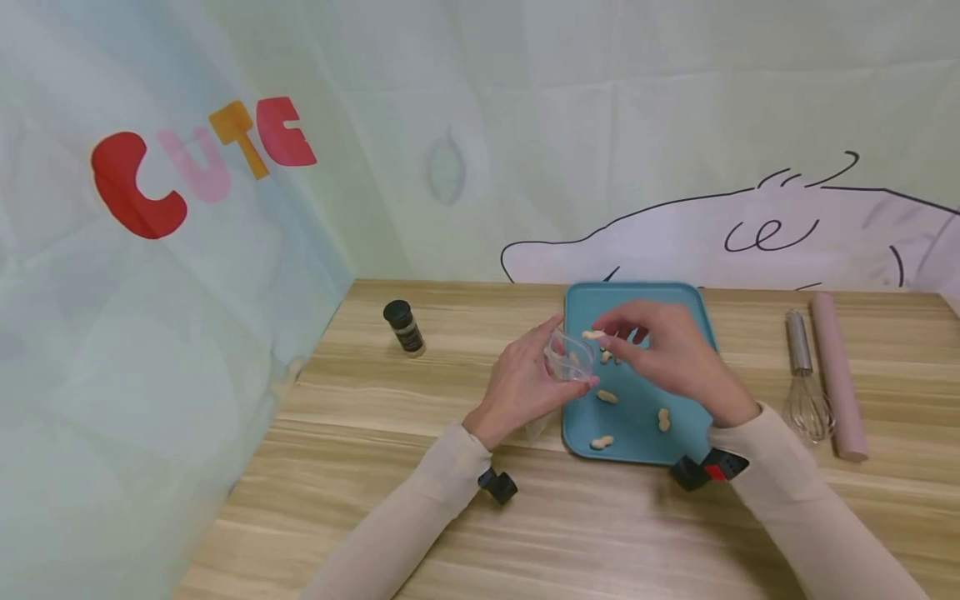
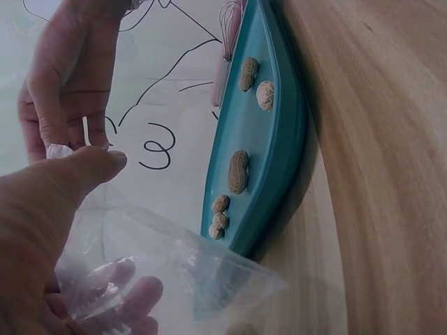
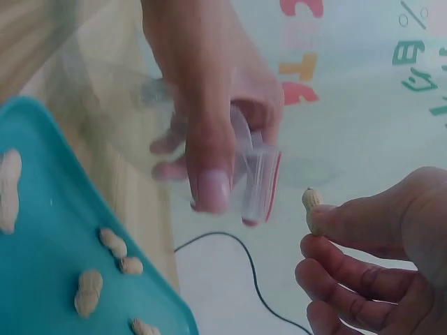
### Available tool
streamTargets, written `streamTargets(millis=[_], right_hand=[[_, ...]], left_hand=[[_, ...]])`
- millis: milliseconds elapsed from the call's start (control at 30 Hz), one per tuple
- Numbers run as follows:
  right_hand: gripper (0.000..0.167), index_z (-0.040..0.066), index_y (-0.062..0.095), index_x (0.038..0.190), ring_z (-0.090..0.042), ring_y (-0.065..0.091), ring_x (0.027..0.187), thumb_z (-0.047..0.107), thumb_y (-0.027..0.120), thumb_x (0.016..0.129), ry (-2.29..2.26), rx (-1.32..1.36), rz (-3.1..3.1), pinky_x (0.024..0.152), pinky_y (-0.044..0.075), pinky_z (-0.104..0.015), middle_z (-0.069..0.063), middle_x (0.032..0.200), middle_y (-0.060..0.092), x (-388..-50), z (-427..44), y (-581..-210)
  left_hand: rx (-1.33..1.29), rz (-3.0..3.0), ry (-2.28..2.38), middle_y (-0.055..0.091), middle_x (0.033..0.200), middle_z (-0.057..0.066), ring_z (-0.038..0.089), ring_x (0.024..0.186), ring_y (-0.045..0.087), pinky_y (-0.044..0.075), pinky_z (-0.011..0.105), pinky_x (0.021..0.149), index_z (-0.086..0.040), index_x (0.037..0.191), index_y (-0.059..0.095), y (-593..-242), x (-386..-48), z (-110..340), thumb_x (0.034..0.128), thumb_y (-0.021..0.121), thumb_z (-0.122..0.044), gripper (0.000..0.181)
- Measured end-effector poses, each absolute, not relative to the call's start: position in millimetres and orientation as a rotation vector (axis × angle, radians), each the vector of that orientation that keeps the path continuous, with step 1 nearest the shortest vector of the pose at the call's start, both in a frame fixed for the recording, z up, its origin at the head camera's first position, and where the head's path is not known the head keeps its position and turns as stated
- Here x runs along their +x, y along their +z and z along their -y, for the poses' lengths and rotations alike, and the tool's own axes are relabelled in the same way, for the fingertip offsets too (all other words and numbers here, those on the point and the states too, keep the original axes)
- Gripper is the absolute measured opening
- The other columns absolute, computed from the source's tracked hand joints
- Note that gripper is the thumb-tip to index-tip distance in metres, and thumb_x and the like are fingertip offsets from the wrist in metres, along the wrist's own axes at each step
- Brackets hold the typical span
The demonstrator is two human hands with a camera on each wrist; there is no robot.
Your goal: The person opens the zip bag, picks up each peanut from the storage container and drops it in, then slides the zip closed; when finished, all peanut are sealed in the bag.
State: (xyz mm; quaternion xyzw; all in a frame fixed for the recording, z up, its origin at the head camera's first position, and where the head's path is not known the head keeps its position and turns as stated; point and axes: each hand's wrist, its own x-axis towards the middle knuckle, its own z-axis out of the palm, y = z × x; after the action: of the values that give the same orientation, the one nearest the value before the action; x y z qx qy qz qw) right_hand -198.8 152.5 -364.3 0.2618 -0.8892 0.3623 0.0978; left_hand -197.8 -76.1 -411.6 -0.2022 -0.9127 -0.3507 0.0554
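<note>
Your pale sleeves [image 1: 397, 525] come nearest, each with a dark wrist device [image 1: 498, 485] strapped at the cuff. Past them, your left hand [image 1: 521, 379] has the clear plastic bag [image 2: 160, 244] by its mouth, thumb and fingers set apart with the film between them; whether any nuts lie inside, you cannot tell. Your right hand [image 1: 663, 346] pinches one peanut [image 3: 312, 209] between thumb and fingertip, the gap no wider than the shell, and that nut sits near the bag's mouth, clear of it. Under your hands, the blue tray [image 1: 637, 440] lies on the wooden table [image 1: 330, 500], with several loose peanuts [image 1: 663, 419] spread over it. Right of the tray, you have a whisk [image 1: 808, 404] just beside a pink rolling pin [image 1: 840, 379]. Off to the left, a black-capped jar [image 1: 406, 329] stands well apart. Farthest away, a printed backdrop [image 1: 517, 158] rises behind the table, reading "CUTE" on your left.
</note>
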Motion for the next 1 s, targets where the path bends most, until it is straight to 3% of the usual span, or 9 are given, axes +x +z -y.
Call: streamTargets(millis=[300,567,800,1000], right_hand=[[0.018,0.008,0.081,0.114,-0.017,0.068,0.089,0.006,0.076,0.097,1.066,0.821,2.658,0.079,0.058,-0.041,-0.004,0.101,0.081,-192.9,-144.0,-364.8],[0.019,0.004,0.08,0.116,-0.018,0.068,0.088,0.005,0.074,0.098,1.062,0.813,2.671,0.078,0.057,-0.041,-0.005,0.099,0.08,-193.1,-144.0,-364.8],[0.017,0.006,0.078,0.115,-0.017,0.067,0.085,0.01,0.073,0.1,1.027,0.776,2.778,0.07,0.051,-0.031,-0.006,0.097,0.079,-196.1,-150.3,-363.5],[0.02,0.005,0.076,0.117,-0.02,0.068,0.09,0.014,0.073,0.1,0.945,0.816,3.025,0.073,0.056,-0.035,-0.008,0.102,0.078,-203.1,-154.5,-372.4]], left_hand=[[-0.628,2.773,-1.055,0.075,0.109,-0.001,0.001,0.067,0.061,0.053,0.028,0.073,-0.009,0.162,0.047,-411.1,-197.9,75.7,0.0839,0.088,-0.042,0.094],[-0.621,2.774,-1.055,0.075,0.108,0.002,0.005,0.068,0.06,0.053,0.029,0.073,-0.007,0.161,0.048,-410.7,-198.1,75.4,0.0838,0.088,-0.044,0.095],[-0.536,2.764,-1.086,0.075,0.11,0.0,0.003,0.068,0.063,0.057,0.034,0.08,-0.009,0.16,0.049,-406.1,-201.5,80.3,0.0819,0.091,-0.044,0.095],[-0.511,2.731,-1.101,0.075,0.112,0.004,0.009,0.077,0.067,0.057,0.03,0.071,-0.01,0.16,0.049,-401.3,-205.9,85.3,0.082,0.092,-0.045,0.096]])
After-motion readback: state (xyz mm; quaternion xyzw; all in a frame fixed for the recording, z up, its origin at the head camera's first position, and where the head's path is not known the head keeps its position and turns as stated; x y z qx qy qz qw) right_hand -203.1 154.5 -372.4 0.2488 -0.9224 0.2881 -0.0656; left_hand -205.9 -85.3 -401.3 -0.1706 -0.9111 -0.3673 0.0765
